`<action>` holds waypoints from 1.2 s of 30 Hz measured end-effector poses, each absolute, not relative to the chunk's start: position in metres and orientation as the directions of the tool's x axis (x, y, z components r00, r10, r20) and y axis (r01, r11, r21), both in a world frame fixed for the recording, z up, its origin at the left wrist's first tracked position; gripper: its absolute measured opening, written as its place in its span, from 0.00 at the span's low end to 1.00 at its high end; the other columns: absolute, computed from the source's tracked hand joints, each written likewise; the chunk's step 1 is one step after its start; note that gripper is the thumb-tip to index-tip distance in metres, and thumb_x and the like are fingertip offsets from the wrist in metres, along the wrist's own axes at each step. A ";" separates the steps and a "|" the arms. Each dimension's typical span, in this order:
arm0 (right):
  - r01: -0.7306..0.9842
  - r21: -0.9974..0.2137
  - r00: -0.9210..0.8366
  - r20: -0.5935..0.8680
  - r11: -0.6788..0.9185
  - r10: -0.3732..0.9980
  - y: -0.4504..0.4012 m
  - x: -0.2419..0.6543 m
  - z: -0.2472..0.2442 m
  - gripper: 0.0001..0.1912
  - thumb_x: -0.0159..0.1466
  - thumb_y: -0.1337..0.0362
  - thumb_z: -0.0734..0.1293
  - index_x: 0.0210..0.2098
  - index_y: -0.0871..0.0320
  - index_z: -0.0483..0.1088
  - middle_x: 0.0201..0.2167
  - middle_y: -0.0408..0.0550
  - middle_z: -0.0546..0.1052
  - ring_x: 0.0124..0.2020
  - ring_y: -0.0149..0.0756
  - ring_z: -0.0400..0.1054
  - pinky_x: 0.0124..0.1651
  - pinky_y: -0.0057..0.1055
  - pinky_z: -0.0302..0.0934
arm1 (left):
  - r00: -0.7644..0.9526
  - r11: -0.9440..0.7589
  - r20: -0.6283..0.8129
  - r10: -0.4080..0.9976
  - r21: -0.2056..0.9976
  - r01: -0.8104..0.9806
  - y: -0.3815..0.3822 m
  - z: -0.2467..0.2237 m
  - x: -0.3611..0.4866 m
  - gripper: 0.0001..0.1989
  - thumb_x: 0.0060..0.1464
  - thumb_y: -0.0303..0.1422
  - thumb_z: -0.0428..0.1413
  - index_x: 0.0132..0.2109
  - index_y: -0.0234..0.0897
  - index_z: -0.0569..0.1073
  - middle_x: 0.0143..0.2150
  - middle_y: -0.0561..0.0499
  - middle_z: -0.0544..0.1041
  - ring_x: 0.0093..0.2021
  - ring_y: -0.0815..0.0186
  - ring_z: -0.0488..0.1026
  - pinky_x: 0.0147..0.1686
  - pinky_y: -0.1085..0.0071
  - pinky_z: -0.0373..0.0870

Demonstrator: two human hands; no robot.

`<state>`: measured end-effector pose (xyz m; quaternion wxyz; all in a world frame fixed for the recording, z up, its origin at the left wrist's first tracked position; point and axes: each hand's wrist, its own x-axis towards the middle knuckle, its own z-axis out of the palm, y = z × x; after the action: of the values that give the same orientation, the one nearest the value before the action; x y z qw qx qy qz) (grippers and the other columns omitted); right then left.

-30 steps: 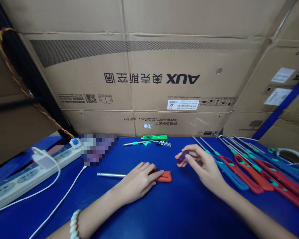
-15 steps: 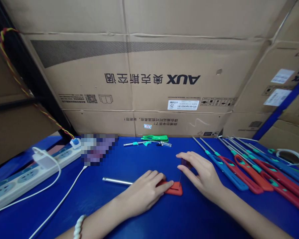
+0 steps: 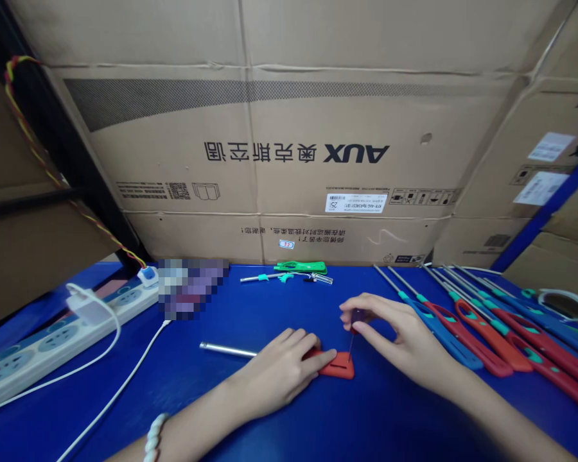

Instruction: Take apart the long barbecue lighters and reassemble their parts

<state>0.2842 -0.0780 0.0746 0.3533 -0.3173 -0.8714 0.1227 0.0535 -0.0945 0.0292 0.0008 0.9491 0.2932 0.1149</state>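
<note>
Under my left hand [image 3: 282, 372] lies an orange-red long-necked lighter [image 3: 338, 367], gripped by closed fingers against the blue table. Its metal tube sticks out to the left and its slotted handle end shows on the right; the middle is hidden by the hand. My right hand [image 3: 392, 330] pinches the dark handle of a small screwdriver [image 3: 358, 316] between thumb and fingers. The screwdriver stands nearly upright, its thin shaft reaching down to the right end of the lighter's handle. Whether the tip sits in a screw is too small to tell.
Several blue, red and orange lighters [image 3: 481, 340] lie at the right. Toward the back are a green lighter shell [image 3: 301, 267] and loose parts, including a thin metal tube [image 3: 250, 278]. A power strip [image 3: 52, 346] with white cables runs along the left. Cardboard [image 3: 289, 115] walls the back.
My right fingers have shifted slightly around the screwdriver, and more of its dark handle shows. My left hand and the lighter keep their place; the view has shifted a little.
</note>
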 end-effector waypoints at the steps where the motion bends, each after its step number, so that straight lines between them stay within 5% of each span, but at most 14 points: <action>1: 0.496 -0.393 -0.534 0.565 0.774 0.629 -0.078 0.284 0.075 0.06 0.67 0.66 0.60 0.42 0.57 0.67 0.34 0.48 0.74 0.32 0.35 0.71 0.37 0.30 0.68 | 0.801 -0.827 0.214 0.559 0.072 0.558 -0.095 0.029 0.054 0.16 0.66 0.29 0.45 0.59 0.40 0.63 0.45 0.46 0.69 0.44 0.60 0.66 0.45 0.66 0.64; 4: 0.559 -0.288 -0.535 0.591 0.777 0.604 -0.079 0.285 0.078 0.08 0.68 0.64 0.59 0.42 0.58 0.68 0.36 0.51 0.74 0.35 0.38 0.71 0.38 0.34 0.68 | 0.799 -0.824 0.211 0.564 0.080 0.561 -0.095 0.030 0.053 0.16 0.66 0.30 0.44 0.59 0.41 0.63 0.46 0.46 0.68 0.45 0.60 0.66 0.45 0.65 0.64; 8: 0.490 -0.420 -0.611 0.460 0.764 0.644 -0.079 0.287 0.081 0.17 0.69 0.69 0.56 0.56 0.54 0.61 0.44 0.50 0.74 0.42 0.34 0.72 0.45 0.31 0.67 | 0.799 -0.827 0.219 0.559 0.082 0.556 -0.094 0.029 0.053 0.16 0.66 0.30 0.44 0.59 0.40 0.63 0.45 0.46 0.69 0.45 0.60 0.66 0.44 0.65 0.64; 13: 0.591 -0.261 -0.552 0.560 0.764 0.618 -0.078 0.287 0.079 0.11 0.68 0.62 0.60 0.47 0.58 0.67 0.36 0.51 0.75 0.36 0.40 0.73 0.41 0.37 0.69 | 0.801 -0.830 0.224 0.555 0.082 0.551 -0.094 0.030 0.053 0.16 0.66 0.30 0.43 0.59 0.40 0.63 0.45 0.46 0.69 0.45 0.61 0.67 0.44 0.65 0.65; 17: 0.498 -0.418 -0.607 0.458 0.760 0.650 -0.079 0.287 0.081 0.19 0.69 0.68 0.56 0.59 0.54 0.58 0.43 0.50 0.75 0.42 0.35 0.72 0.46 0.34 0.68 | 0.802 -0.825 0.198 0.563 0.079 0.560 -0.094 0.029 0.053 0.16 0.66 0.30 0.44 0.59 0.40 0.63 0.46 0.46 0.69 0.45 0.60 0.66 0.45 0.65 0.65; 22: 0.585 -0.278 -0.551 0.552 0.762 0.626 -0.078 0.287 0.079 0.10 0.68 0.61 0.59 0.45 0.57 0.68 0.35 0.50 0.76 0.35 0.40 0.73 0.40 0.37 0.69 | 0.801 -0.824 0.200 0.565 0.081 0.561 -0.094 0.029 0.053 0.16 0.66 0.30 0.44 0.59 0.41 0.62 0.47 0.46 0.68 0.45 0.61 0.66 0.44 0.65 0.64; 27: 0.527 -0.376 -0.621 0.442 0.762 0.647 -0.078 0.290 0.082 0.19 0.70 0.67 0.55 0.60 0.54 0.57 0.44 0.49 0.75 0.44 0.35 0.72 0.48 0.33 0.67 | 0.802 -0.824 0.195 0.564 0.069 0.563 -0.095 0.032 0.054 0.15 0.67 0.30 0.43 0.58 0.40 0.63 0.46 0.46 0.69 0.44 0.61 0.66 0.44 0.66 0.64; 32: 0.591 -0.241 -0.580 0.536 0.770 0.613 -0.079 0.290 0.081 0.10 0.69 0.62 0.58 0.47 0.56 0.66 0.38 0.51 0.76 0.38 0.41 0.73 0.42 0.38 0.68 | 0.801 -0.826 0.211 0.560 0.072 0.559 -0.095 0.032 0.054 0.15 0.67 0.30 0.43 0.58 0.40 0.63 0.45 0.46 0.69 0.43 0.62 0.66 0.42 0.67 0.64; 36: 0.515 -0.389 -0.636 0.425 0.764 0.644 -0.081 0.288 0.082 0.16 0.69 0.68 0.54 0.55 0.54 0.60 0.44 0.50 0.75 0.45 0.36 0.72 0.46 0.33 0.67 | 0.800 -0.827 0.223 0.558 0.062 0.559 -0.094 0.031 0.053 0.15 0.66 0.31 0.44 0.58 0.40 0.64 0.44 0.46 0.69 0.42 0.61 0.66 0.42 0.67 0.64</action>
<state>0.2883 -0.0806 0.0825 0.2789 -0.3232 -0.8968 0.1162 0.0534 -0.0941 0.0307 -0.0035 0.9486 0.2944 0.1163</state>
